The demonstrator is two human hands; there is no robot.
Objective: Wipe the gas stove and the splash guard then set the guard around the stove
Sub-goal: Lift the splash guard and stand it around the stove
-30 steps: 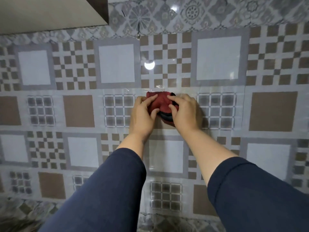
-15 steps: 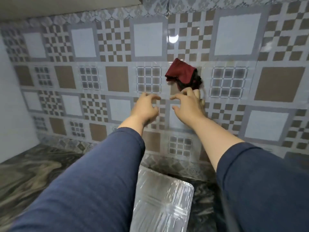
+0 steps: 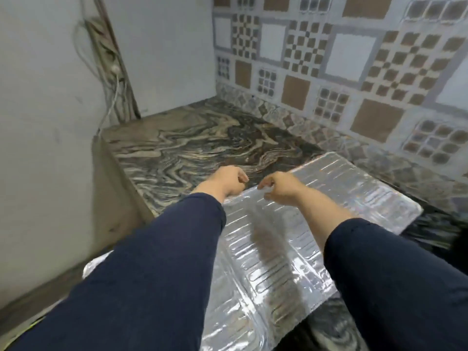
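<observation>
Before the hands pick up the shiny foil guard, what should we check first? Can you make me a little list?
1. Splash guard lying flat on the counter: ok.
2. Left hand empty: ok, curled, nothing visible in it.
3. Right hand on the guard's far edge: cannot tell, fingers blurred.
4. Bare counter beside the guard: ok.
5. Gas stove in sight: not ok, not in view.
6. Guard wiped clean: cannot tell.
</observation>
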